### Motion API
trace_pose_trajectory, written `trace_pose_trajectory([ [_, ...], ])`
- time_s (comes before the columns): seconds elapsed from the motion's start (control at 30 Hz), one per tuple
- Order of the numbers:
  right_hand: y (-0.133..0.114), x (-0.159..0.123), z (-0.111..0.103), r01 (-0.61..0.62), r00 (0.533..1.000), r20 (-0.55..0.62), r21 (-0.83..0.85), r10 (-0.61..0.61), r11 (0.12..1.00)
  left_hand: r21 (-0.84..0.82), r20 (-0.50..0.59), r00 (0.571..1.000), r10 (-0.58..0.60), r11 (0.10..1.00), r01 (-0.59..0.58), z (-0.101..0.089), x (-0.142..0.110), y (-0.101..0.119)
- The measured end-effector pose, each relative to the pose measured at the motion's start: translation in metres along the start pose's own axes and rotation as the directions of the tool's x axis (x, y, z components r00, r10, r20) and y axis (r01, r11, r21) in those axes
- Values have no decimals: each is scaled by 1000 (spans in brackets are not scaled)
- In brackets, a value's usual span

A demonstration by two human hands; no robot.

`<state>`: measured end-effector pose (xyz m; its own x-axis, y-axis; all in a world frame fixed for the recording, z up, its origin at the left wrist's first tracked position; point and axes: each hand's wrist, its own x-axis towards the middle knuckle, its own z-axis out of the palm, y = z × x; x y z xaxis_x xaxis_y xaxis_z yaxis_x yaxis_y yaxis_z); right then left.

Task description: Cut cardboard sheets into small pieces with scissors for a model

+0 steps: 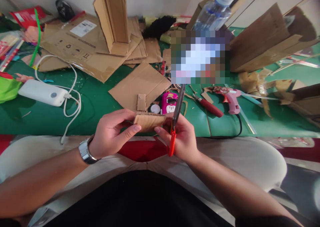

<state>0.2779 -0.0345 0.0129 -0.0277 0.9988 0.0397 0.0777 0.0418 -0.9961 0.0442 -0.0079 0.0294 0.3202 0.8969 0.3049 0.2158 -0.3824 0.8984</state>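
Between my two hands is a small piece of corrugated cardboard (149, 122), its cut edge facing up, just over the front edge of the table. My left hand (111, 130) pinches its left end between thumb and fingers. At its right end the thumb of my right hand (183, 137) presses on it. That same hand also carries a pair of orange-handled scissors (172, 142), dark blades pointing up and away. Just beyond lie a small cardboard strip (141, 102), a white round lid (155, 109) and a pink object (170, 101) with a white patch.
A flat cardboard sheet (138, 82) lies ahead. To the right are a red-handled tool (211, 107) and a pink glue gun (233, 102) with its cord. Left sits a white power bank (41, 92) with cable. Behind stand folded cardboard (119, 17) and a bottle (212, 15); one patch is pixelated.
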Motion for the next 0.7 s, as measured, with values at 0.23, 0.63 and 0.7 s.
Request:
trace_pose_trajectory([
  [0.23, 5, -4, -2, 38, 999, 15, -10, -38, 999, 85, -3, 988, 157, 984, -156, -5, 2, 1],
  [0.63, 10, -8, 0, 96, 995, 28, -19, -96, 995, 317, 89, 991, 98, 941, -121, -7, -1, 9],
  [0.7, 8, -7, 1, 111, 993, 41, -34, -110, 993, 330, 118, 991, 54, 940, -91, -6, -2, 9],
])
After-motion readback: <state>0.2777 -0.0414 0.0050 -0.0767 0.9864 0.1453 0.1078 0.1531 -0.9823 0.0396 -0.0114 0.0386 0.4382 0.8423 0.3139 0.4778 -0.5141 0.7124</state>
